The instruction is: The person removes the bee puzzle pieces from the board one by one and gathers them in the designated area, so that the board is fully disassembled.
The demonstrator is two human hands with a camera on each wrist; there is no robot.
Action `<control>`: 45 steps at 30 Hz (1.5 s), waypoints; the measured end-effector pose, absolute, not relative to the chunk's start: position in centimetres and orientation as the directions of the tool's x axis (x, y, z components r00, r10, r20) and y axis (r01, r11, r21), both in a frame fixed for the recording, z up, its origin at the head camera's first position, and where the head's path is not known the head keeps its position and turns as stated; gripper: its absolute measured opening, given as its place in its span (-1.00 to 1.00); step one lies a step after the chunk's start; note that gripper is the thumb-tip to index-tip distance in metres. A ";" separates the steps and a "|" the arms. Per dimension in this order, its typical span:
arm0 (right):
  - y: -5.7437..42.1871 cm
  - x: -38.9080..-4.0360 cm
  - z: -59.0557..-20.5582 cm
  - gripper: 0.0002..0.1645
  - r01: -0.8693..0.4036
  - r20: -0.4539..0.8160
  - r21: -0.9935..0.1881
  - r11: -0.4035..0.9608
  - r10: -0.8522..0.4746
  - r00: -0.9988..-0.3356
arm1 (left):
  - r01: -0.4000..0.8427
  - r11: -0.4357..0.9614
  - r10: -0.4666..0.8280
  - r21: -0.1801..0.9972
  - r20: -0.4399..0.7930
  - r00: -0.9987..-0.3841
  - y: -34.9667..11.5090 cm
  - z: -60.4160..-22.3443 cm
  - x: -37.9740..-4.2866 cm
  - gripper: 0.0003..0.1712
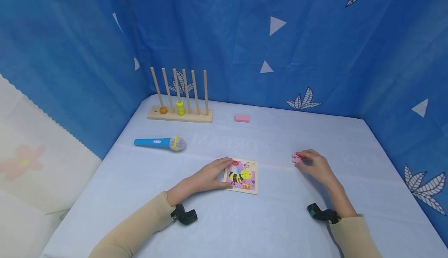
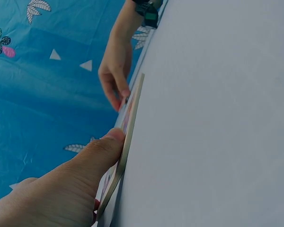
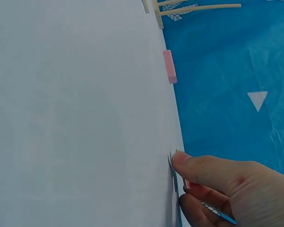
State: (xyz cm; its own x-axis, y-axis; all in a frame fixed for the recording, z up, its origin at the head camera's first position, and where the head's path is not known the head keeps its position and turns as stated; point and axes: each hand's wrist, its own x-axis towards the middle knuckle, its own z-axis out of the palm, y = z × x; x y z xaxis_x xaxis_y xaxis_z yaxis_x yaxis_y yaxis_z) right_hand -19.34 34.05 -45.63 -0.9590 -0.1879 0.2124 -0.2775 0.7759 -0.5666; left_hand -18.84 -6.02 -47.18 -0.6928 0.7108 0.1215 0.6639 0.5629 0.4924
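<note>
Faint lettering: "DREAM" | on: white tablecloth | rest: unreadable

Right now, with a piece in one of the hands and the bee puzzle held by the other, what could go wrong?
The right hand pinches the small piece between its fingertips, so it might slip and drop. The left hand grips the puzzle near its left side, so a jolt might shift it and unseat pieces. A wide sweep of that hand could perhaps knock the microphone.
</note>
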 end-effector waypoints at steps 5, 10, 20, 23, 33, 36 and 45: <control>34.8 -19.3 -45.6 -0.52 -0.250 0.201 -0.562 0.788 -0.163 -0.966 | 0.665 0.566 0.710 0.488 0.122 -0.694 -6.0 -47.2 -18.9 -0.02; 35.2 -19.3 -45.7 -0.53 -0.252 0.202 -0.549 0.797 -0.167 -0.965 | 0.659 0.564 0.709 0.497 0.117 -0.695 -6.0 -47.1 -18.8 -0.03; 31.4 -18.6 -42.5 -0.50 -0.289 0.179 -0.521 0.803 -0.229 -0.957 | 0.659 0.573 0.704 0.487 0.119 -0.700 -6.0 -47.3 -18.8 -0.01; 28.1 -18.1 -41.6 -0.51 -0.332 0.178 -0.568 0.753 -0.282 -0.943 | 0.665 0.584 0.700 0.466 0.126 -0.703 -6.0 -47.4 -19.0 -0.02; 21.1 -17.2 -43.5 -0.61 -0.423 0.147 -0.659 0.622 -0.444 -0.884 | 0.655 0.593 0.681 0.468 0.143 -0.719 -6.1 -47.6 -19.2 -0.03; 20.4 -17.2 -44.3 -0.65 -0.432 0.157 -0.632 0.643 -0.439 -0.885 | 0.659 0.582 0.686 0.477 0.148 -0.712 -6.1 -47.7 -19.3 -0.05; 19.8 -17.3 -45.4 -0.71 -0.499 0.249 -0.493 0.713 -0.433 -0.866 | 0.656 0.562 0.691 0.505 0.150 -0.707 -6.2 -47.6 -19.6 -0.05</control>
